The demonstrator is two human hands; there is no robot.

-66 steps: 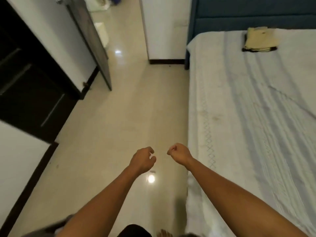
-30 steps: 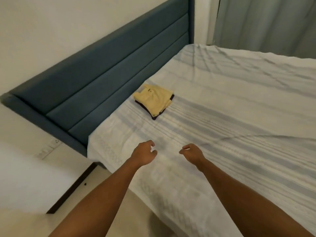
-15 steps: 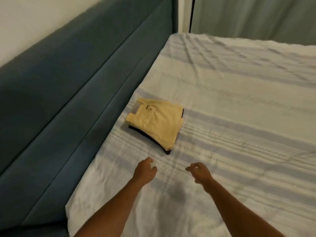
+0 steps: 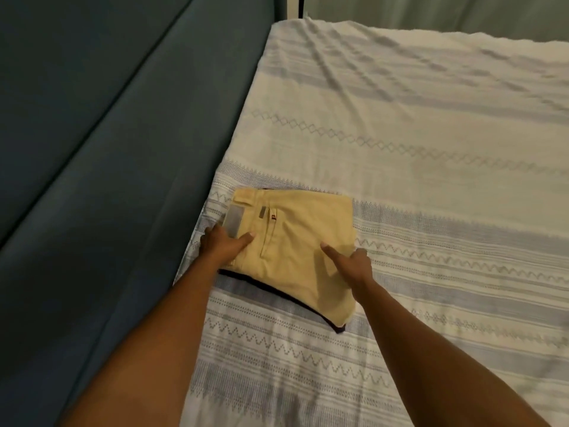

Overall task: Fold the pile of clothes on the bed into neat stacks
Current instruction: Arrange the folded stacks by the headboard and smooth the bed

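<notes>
A dark blue padded headboard flanks the left of the bed, its striped white-and-grey cover slightly wrinkled, a greyish curtain hanging beyond.

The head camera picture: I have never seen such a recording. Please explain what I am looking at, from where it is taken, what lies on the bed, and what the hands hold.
There is no machine here. A person wears one camera on the head, looking forward and down, so the two bare arms enter from the bottom. The left hand and the right hand reach to a small stack on the bed. The stack is folded yellow trousers on top of a dark garment, of which only an edge shows. It lies beside the blue headboard. Each thumb rests on the trousers. The other fingers are at the stack's side edges, partly hidden, so I cannot tell whether they grip it. A curtain hangs behind the bed.
</notes>
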